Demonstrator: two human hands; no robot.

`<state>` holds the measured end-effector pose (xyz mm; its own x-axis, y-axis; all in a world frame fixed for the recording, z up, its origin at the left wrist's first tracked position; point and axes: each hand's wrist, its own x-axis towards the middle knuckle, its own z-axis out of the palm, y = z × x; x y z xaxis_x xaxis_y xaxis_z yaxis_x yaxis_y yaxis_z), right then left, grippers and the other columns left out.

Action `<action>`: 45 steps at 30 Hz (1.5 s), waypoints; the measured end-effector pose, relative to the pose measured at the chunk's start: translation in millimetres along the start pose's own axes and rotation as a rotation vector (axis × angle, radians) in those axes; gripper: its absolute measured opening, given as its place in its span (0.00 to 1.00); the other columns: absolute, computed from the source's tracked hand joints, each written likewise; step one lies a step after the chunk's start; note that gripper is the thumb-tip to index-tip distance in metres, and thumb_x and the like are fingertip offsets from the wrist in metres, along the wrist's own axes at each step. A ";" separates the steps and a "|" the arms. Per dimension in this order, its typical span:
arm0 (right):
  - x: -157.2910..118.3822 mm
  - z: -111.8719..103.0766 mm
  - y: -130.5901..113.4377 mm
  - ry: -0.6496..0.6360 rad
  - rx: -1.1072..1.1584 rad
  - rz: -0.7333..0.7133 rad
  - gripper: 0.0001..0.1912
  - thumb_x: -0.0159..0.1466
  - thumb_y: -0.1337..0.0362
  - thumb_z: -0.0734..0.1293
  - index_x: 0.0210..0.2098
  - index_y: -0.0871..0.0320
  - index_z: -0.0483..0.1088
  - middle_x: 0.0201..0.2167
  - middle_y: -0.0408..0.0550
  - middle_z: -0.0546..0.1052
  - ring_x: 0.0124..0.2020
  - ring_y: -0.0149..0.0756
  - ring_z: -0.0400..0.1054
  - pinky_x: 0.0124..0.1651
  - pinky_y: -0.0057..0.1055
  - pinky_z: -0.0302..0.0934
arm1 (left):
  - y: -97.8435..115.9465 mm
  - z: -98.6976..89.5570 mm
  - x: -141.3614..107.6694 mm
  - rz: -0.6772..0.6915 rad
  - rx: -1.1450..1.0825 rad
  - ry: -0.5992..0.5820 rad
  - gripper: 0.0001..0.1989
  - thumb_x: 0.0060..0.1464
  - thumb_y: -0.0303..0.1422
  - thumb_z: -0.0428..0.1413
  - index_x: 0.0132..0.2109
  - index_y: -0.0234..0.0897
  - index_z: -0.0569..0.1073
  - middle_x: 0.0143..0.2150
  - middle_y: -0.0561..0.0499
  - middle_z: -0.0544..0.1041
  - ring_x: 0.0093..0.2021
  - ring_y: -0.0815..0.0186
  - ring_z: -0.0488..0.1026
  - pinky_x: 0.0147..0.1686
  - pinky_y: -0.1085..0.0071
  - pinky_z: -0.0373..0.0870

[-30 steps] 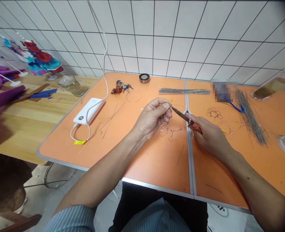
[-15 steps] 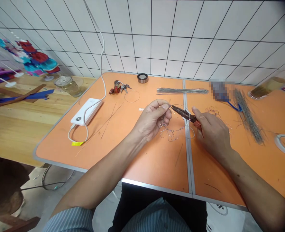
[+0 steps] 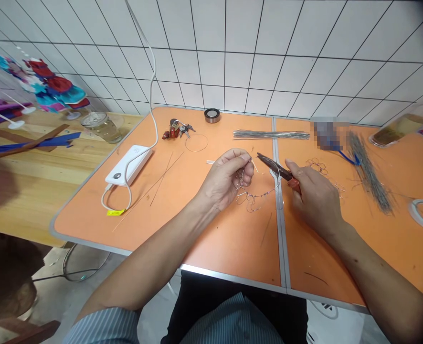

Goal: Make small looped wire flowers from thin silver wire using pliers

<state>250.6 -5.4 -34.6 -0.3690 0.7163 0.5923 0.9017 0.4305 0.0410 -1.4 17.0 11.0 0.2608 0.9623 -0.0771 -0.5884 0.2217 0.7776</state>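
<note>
My left hand [image 3: 226, 176] pinches a bent thin wire piece [image 3: 257, 195] between thumb and fingertips. Loops and twisted strands of that wire hang below the fingers, over the orange table [image 3: 218, 248]. In my right hand [image 3: 315, 198] are dark pliers [image 3: 273, 166] with red-brown handles, pointing left toward the pinched wire. Their jaws look slightly parted, a short gap from my left fingertips. My right palm hides most of the handles.
Straight wire bundles [image 3: 270, 134] lie at the back, another wire bundle [image 3: 371, 177] at right. A white power bank [image 3: 129, 165] with a cable, keys [image 3: 185, 129], a tape roll [image 3: 212, 115] and a glass jar [image 3: 102, 127] stand around. Another person's head [image 3: 9, 272] is at lower left.
The pliers' tip has moved slightly right, away from my left fingertips, and the jaws have parted. The wire loops have shifted a little. My left hand stays nearly in place.
</note>
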 end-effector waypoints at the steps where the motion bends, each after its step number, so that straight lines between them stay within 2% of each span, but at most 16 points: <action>1: 0.0 0.6 0.0 -0.011 0.034 0.016 0.26 0.77 0.71 0.58 0.72 0.58 0.69 0.41 0.54 0.83 0.42 0.48 0.76 0.42 0.40 0.64 | 0.6 0.7 -0.2 -0.006 0.004 0.013 0.09 0.61 0.30 0.66 0.35 0.37 0.73 0.25 0.55 0.76 0.22 0.74 0.69 0.23 0.78 0.63; 8: -1.0 3.3 1.4 -0.041 0.086 0.036 0.25 0.77 0.70 0.57 0.71 0.58 0.71 0.42 0.55 0.83 0.44 0.48 0.76 0.42 0.40 0.65 | 0.4 0.5 0.3 -0.011 -0.008 0.031 0.06 0.54 0.25 0.65 0.37 0.35 0.75 0.26 0.53 0.77 0.24 0.74 0.70 0.25 0.78 0.64; 13: -0.2 2.4 -1.1 -0.040 0.041 0.024 0.25 0.77 0.70 0.58 0.70 0.58 0.72 0.42 0.55 0.83 0.42 0.48 0.75 0.41 0.40 0.63 | 1.2 0.7 0.5 -0.020 -0.015 0.037 0.05 0.53 0.24 0.63 0.36 0.35 0.75 0.26 0.53 0.77 0.23 0.74 0.69 0.24 0.78 0.63; 21: -0.4 1.1 -1.7 -0.027 -0.020 -0.026 0.27 0.75 0.72 0.60 0.71 0.57 0.71 0.41 0.54 0.83 0.41 0.47 0.74 0.42 0.40 0.62 | 2.5 4.0 -0.3 -0.051 -0.012 0.059 0.09 0.62 0.28 0.65 0.35 0.36 0.73 0.26 0.54 0.77 0.23 0.75 0.69 0.23 0.79 0.62; 27: -0.6 1.1 1.2 0.007 -0.075 -0.060 0.26 0.75 0.71 0.61 0.71 0.59 0.70 0.39 0.55 0.83 0.40 0.48 0.74 0.43 0.41 0.62 | -0.1 1.8 0.3 -0.054 -0.024 0.020 0.09 0.65 0.27 0.65 0.36 0.36 0.73 0.26 0.53 0.77 0.23 0.75 0.69 0.24 0.79 0.63; 32: -1.4 1.0 1.2 -0.026 -0.061 -0.029 0.28 0.74 0.71 0.61 0.72 0.57 0.69 0.41 0.55 0.83 0.42 0.48 0.74 0.44 0.42 0.63 | -1.5 0.2 0.7 -0.056 -0.071 -0.038 0.08 0.67 0.25 0.61 0.37 0.35 0.74 0.26 0.53 0.77 0.22 0.75 0.69 0.24 0.79 0.63; 45: -3.4 7.1 -5.7 0.019 0.058 -0.040 0.27 0.75 0.72 0.59 0.72 0.59 0.69 0.42 0.54 0.83 0.41 0.46 0.75 0.42 0.39 0.64 | -5.8 -2.9 2.4 -0.068 -0.153 -0.097 0.08 0.62 0.27 0.67 0.40 0.37 0.74 0.27 0.55 0.76 0.23 0.74 0.69 0.24 0.79 0.62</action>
<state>245.2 -6.3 -42.6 -0.3993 0.6874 0.6066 0.8715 0.4900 0.0184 0.4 18.5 4.5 0.3724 0.9262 -0.0596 -0.6742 0.3141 0.6684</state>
